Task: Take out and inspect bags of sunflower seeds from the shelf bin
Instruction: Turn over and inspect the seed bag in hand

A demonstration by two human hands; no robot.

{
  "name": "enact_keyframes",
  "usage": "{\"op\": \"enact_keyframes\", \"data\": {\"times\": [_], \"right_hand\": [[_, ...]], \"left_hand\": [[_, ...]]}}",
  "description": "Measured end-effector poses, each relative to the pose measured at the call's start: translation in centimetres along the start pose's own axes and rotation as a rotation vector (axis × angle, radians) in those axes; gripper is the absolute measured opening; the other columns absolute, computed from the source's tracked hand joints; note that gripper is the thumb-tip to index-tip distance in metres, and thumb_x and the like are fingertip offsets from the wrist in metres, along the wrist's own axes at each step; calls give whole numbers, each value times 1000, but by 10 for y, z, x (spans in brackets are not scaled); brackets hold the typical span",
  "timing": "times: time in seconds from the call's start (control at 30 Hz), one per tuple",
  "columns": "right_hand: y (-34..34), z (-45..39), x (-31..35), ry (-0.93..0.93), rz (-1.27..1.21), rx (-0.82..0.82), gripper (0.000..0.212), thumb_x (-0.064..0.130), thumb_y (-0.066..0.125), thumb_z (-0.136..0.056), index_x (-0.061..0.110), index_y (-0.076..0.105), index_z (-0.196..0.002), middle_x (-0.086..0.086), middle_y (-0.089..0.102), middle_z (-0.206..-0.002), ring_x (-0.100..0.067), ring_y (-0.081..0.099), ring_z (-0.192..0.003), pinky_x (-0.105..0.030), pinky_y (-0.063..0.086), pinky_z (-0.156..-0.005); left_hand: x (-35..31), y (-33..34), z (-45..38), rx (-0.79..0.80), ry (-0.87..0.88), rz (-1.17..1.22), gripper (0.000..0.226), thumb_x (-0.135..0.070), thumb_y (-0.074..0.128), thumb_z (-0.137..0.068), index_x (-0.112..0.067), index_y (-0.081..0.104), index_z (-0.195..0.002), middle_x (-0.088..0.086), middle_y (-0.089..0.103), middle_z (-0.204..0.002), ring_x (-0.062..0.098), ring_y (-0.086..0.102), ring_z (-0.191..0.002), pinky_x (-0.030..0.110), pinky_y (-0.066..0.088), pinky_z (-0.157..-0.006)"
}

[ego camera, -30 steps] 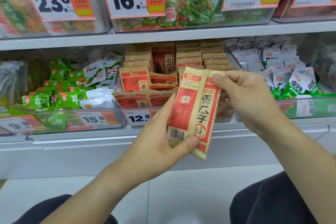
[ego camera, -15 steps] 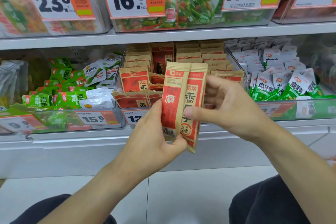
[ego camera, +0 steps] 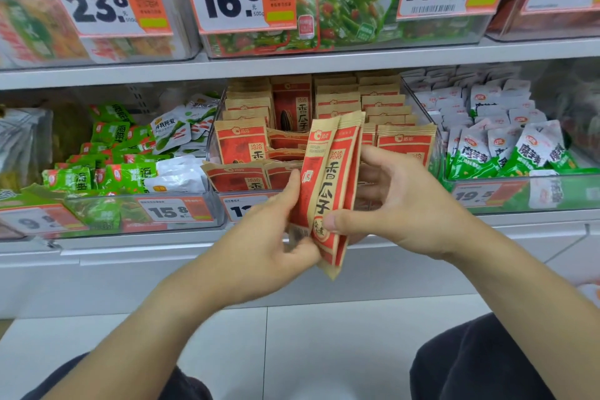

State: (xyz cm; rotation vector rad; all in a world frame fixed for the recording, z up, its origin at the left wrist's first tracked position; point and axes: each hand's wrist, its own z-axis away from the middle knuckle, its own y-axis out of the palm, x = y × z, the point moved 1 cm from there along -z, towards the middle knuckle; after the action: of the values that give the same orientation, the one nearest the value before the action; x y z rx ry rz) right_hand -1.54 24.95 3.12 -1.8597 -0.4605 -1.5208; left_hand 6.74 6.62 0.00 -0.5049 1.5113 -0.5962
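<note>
The left hand (ego camera: 276, 234) and right hand (ego camera: 389, 204) are pinching two red-and-tan paper seed bags (ego camera: 328, 185), already out of the clear shelf bin (ego camera: 214, 195); inspection is seemingly underway, with many bags remaining.

Bright, even light; blurred, warped edges

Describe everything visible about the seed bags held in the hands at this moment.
The held seed bags are two slim kraft-paper packets with red panels and dark Chinese lettering, overlapped and standing nearly upright, tops tilted slightly right. A barcode shows at the lower left edge. The left hand grips their lower left side; the right hand pinches them, thumb on the front. They hang in front of the clear shelf bin of matching packets.
</note>
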Motion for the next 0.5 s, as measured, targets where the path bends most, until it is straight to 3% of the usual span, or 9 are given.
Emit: {"op": "enact_keyframes", "data": {"times": [0.07,0.13,0.2,0.3,0.43,0.5], "right_hand": [[1,2,1,40,-81,22,53,6,87,-73,18,66,-120,-1,78,-104,-24,76,-94,-47,65,-69],[1,2,2,55,-119,33,53,14,86,-70,17,66,-120,-5,77,-106,-29,76,-92,-52,64,-68],[0,1,3,54,-123,34,54,22,85,-68,18,68,-119,-6,77,-107,-30,76,-92,-54,64,-69],[-2,0,3,60,-132,39,54,26,84,-67,20,69,-119,-7,76,-108,-29,76,-92,-53,64,-69],[-4,1,1,49,-120,52,57,26,83,-70,24,65,-125,-3,75,-111,-28,76,-94,-51,64,-71],[-3,1,0,39,-107,60,57,30,80,-75,25,63,-130,0,75,-112,-24,75,-97,-49,64,-73]], "left_hand": [[1,-10,2,53,16,153,74,-19,68,-89,-41,35,-151,-16,68,-123,10,70,-105,30,57,-91],[-1,-15,4,77,28,277,66,-9,66,-88,-45,47,-139,-13,70,-123,13,73,-94,26,58,-80],[-3,-15,4,104,25,365,62,-8,63,-86,-44,51,-136,-9,70,-126,18,74,-90,28,59,-74],[-2,-15,4,145,17,459,63,-9,64,-87,-39,49,-140,-7,68,-131,24,74,-98,39,61,-80],[-3,-16,5,215,49,515,65,-28,67,-94,-36,36,-150,-13,62,-137,22,68,-115,46,60,-90],[-5,-15,7,221,56,455,73,-57,69,-87,-41,34,-150,-12,67,-123,19,68,-103,36,60,-82]]}}
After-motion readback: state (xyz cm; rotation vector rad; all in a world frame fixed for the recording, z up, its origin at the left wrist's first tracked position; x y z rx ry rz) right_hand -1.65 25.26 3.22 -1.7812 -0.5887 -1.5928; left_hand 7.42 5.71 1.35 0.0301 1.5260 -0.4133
